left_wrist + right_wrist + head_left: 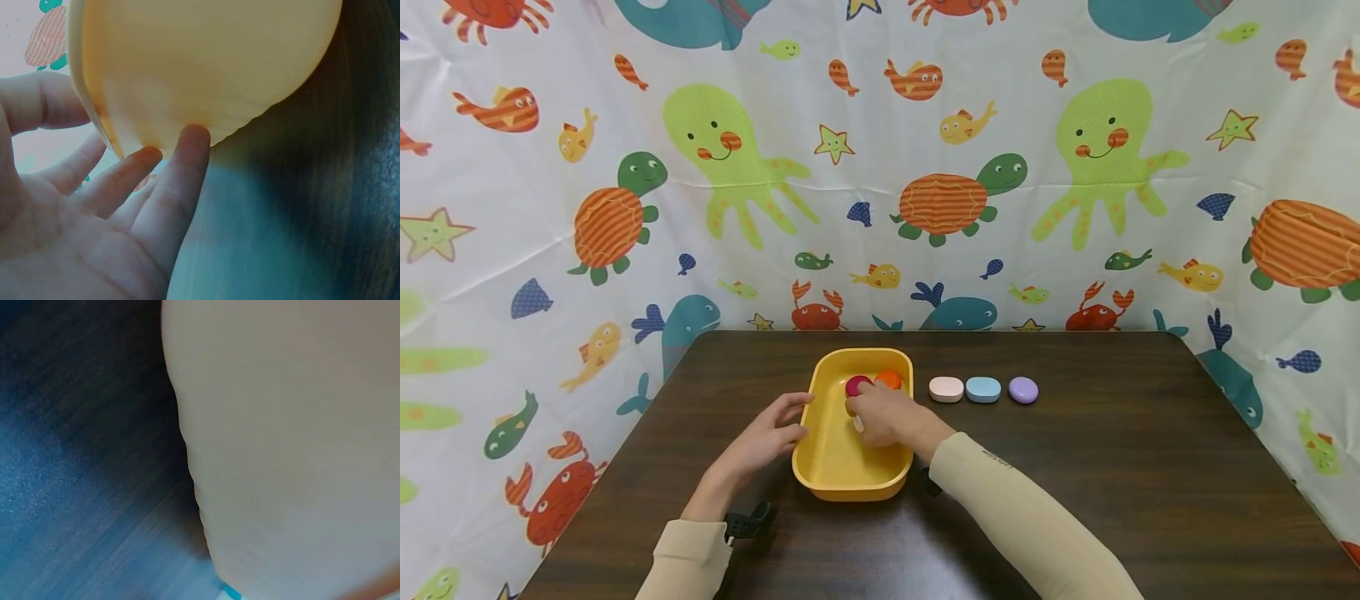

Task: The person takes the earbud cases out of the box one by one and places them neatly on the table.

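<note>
A yellow plastic tub (827, 467) with rounded corners stands on the table in the head view. My left hand (771, 429) is at its left side; in the left wrist view, fingertips (195, 137) touch the tub's outer wall (219, 56). My right hand (883, 414) reaches down into the tub, fingers bent round a small pale piece (858, 424) mostly hidden by them. Just beyond those fingers lie a magenta round piece (857, 385) and an orange round piece (888, 379). The right wrist view shows the tub's pale outer wall (281, 437), not the hand.
To the tub's right, a pink oval piece (946, 389), a light blue oval piece (982, 389) and a purple round piece (1023, 390) lie in a row on the dark wooden table (1112, 467). Behind hangs a curtain (865, 275) printed with sea animals.
</note>
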Demonstrator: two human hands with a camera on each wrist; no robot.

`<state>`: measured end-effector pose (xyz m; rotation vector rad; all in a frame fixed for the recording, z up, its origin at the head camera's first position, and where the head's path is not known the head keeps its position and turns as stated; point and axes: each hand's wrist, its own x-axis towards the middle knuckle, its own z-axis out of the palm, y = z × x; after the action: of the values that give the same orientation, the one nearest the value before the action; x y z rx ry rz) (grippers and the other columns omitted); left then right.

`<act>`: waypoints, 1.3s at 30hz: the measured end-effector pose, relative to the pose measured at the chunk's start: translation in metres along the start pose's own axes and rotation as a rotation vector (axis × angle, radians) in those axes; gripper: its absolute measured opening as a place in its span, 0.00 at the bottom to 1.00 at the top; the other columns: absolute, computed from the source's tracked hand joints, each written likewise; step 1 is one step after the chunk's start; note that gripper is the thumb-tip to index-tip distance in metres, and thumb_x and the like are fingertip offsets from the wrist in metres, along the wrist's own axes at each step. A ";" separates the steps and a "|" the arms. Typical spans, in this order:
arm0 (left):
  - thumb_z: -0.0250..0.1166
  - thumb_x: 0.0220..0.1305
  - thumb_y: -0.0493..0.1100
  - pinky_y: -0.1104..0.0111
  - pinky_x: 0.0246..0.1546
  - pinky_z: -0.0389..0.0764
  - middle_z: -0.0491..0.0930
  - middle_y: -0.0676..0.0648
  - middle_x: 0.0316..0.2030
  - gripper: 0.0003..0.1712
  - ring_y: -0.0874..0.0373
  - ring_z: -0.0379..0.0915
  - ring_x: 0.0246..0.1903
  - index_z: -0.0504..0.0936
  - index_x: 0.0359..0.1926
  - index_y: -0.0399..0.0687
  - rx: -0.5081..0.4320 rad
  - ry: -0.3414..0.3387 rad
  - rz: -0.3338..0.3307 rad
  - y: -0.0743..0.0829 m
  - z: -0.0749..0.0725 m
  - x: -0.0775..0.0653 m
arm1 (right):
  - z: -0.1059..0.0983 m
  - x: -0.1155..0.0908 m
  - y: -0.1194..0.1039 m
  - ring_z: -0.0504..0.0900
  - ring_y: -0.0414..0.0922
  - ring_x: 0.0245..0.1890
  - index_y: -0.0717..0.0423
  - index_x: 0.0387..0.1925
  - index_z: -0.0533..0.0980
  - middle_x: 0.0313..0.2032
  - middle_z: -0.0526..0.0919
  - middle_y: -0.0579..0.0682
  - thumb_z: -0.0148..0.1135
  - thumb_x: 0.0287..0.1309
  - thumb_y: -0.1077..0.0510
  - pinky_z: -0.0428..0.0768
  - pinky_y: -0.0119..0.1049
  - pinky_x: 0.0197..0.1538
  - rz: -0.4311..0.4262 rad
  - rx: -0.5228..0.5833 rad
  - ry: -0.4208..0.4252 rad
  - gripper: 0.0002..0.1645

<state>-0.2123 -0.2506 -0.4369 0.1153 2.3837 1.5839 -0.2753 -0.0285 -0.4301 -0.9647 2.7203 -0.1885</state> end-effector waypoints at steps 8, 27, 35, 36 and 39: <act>0.58 0.71 0.39 0.45 0.64 0.73 0.58 0.34 0.75 0.33 0.36 0.62 0.70 0.60 0.74 0.44 0.005 0.004 -0.009 0.000 -0.001 -0.001 | -0.001 -0.006 -0.002 0.72 0.45 0.49 0.43 0.55 0.78 0.50 0.74 0.46 0.73 0.56 0.49 0.82 0.40 0.52 -0.036 -0.007 0.043 0.24; 0.59 0.71 0.40 0.44 0.64 0.73 0.58 0.33 0.75 0.34 0.36 0.63 0.69 0.59 0.74 0.44 0.006 -0.005 0.003 -0.003 -0.001 -0.001 | -0.009 -0.029 0.002 0.68 0.45 0.51 0.45 0.57 0.79 0.53 0.74 0.46 0.72 0.55 0.50 0.80 0.37 0.51 -0.050 0.056 0.147 0.27; 0.59 0.70 0.41 0.44 0.64 0.72 0.57 0.34 0.76 0.35 0.36 0.61 0.70 0.60 0.74 0.45 0.021 0.006 -0.012 -0.003 0.001 0.000 | -0.015 -0.040 0.005 0.67 0.46 0.52 0.45 0.56 0.79 0.54 0.73 0.47 0.72 0.54 0.50 0.80 0.37 0.51 -0.066 0.049 0.184 0.27; 0.59 0.70 0.41 0.43 0.64 0.72 0.57 0.34 0.76 0.35 0.35 0.61 0.70 0.60 0.74 0.45 0.023 0.008 -0.014 -0.003 0.001 0.000 | -0.016 -0.041 0.006 0.67 0.46 0.52 0.45 0.56 0.79 0.54 0.73 0.47 0.72 0.54 0.50 0.80 0.37 0.51 -0.067 0.047 0.188 0.27; 0.59 0.70 0.41 0.44 0.64 0.71 0.56 0.35 0.76 0.35 0.36 0.61 0.70 0.59 0.74 0.46 0.025 0.010 -0.020 -0.003 0.001 0.000 | -0.018 -0.046 0.009 0.68 0.46 0.52 0.46 0.57 0.80 0.54 0.74 0.47 0.72 0.53 0.50 0.80 0.37 0.51 -0.071 0.046 0.202 0.27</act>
<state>-0.2117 -0.2506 -0.4397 0.0881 2.4055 1.5496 -0.2508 0.0081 -0.4060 -1.0846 2.8494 -0.3799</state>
